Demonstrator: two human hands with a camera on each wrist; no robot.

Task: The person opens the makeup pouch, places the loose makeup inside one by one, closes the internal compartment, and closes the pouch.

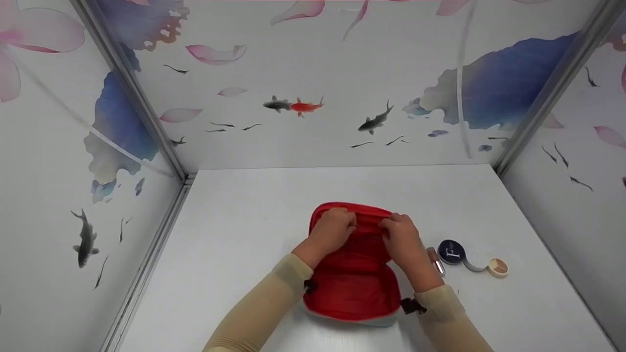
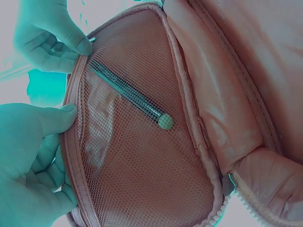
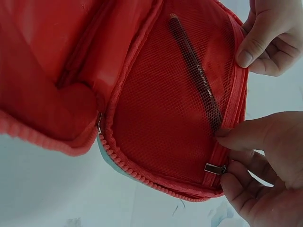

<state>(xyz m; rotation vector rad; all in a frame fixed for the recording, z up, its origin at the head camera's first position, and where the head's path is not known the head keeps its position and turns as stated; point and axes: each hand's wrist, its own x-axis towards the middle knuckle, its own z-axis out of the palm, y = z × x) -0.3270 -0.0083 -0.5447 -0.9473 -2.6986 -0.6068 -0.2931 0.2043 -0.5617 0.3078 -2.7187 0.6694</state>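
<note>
A cosmetic bag (image 1: 352,293) with a red lining lies unfolded, its lid raised at the far side. Inside the lid a mesh pocket (image 3: 156,109) holds a slim dark stick (image 3: 196,71) with small lettering and, in the left wrist view, a pale rounded end. My left hand (image 1: 335,229) grips the lid's zipped top edge, thumb on the inner side. Farther right along that edge, my right hand (image 1: 403,242) pinches the border, thumb over the mesh and fingertips at the metal zipper pull (image 3: 215,169).
Right of the bag on the white table (image 1: 234,234) lie a lipstick-like tube (image 1: 435,261), a round dark-lidded case (image 1: 451,252), a pale round piece (image 1: 475,264) and a small round palette (image 1: 498,268). Patterned panels (image 1: 332,142) enclose the table at the back and sides.
</note>
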